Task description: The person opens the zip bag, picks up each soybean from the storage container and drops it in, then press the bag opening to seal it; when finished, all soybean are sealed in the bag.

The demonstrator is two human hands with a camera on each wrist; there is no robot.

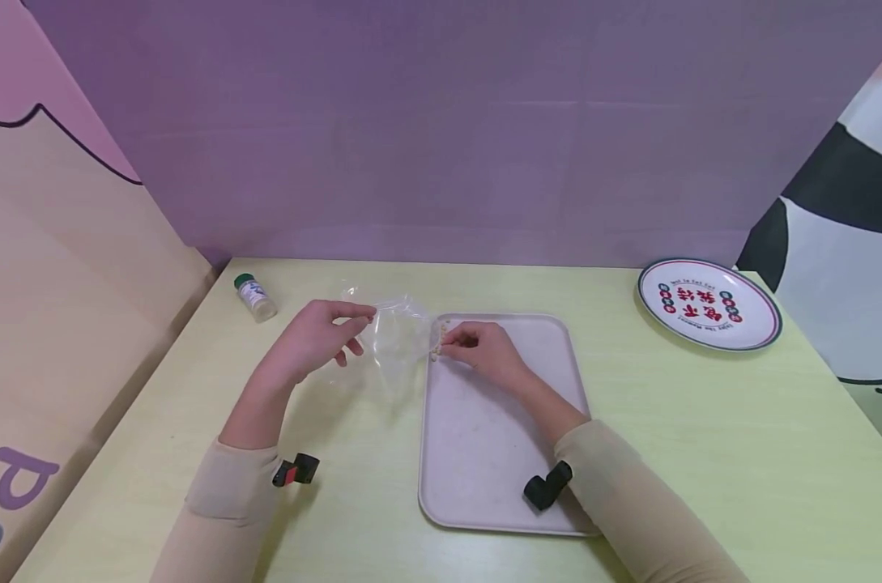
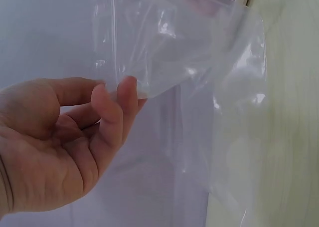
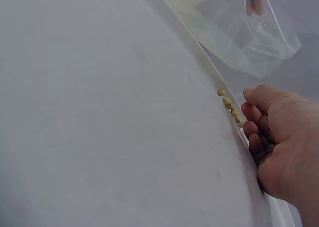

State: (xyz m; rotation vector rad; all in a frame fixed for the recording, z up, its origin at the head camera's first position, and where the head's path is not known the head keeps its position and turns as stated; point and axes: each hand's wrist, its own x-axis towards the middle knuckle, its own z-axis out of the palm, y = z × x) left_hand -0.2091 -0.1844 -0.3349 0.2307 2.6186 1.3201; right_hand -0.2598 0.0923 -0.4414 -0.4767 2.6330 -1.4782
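- The small beans [image 3: 228,103] were round, smooth and pale yellow, several of them strung in a short, uneven row.
- They lay just inside the raised rim of a pale, rounded-corner tray [image 1: 480,478], at its far left side.
- The right hand [image 1: 487,356] was just beside them, its fingers curled and its thumb near the forefinger; whether a bean was pinched between the tips, I cannot tell.
- To the left was a clear plastic bag [image 1: 397,332], thin, crinkled and shiny with reflections.
- The left hand [image 1: 317,336] pinched the bag's edge between thumb and fingertips, its other fingers loosely bent; the bag spread out to the right of those fingertips, towards the tray.
- Hard to make out: the bag's outline and mouth, lost in its transparency. The right fingers hid part of the bean row in the head view, and the left wrist view cut the bag off at its edges.
- Farther out on the light yellow table [image 1: 703,470] were a green-capped bottle [image 1: 254,297], lying far left, and an oval white plate [image 1: 710,304] with red lettering, far right.
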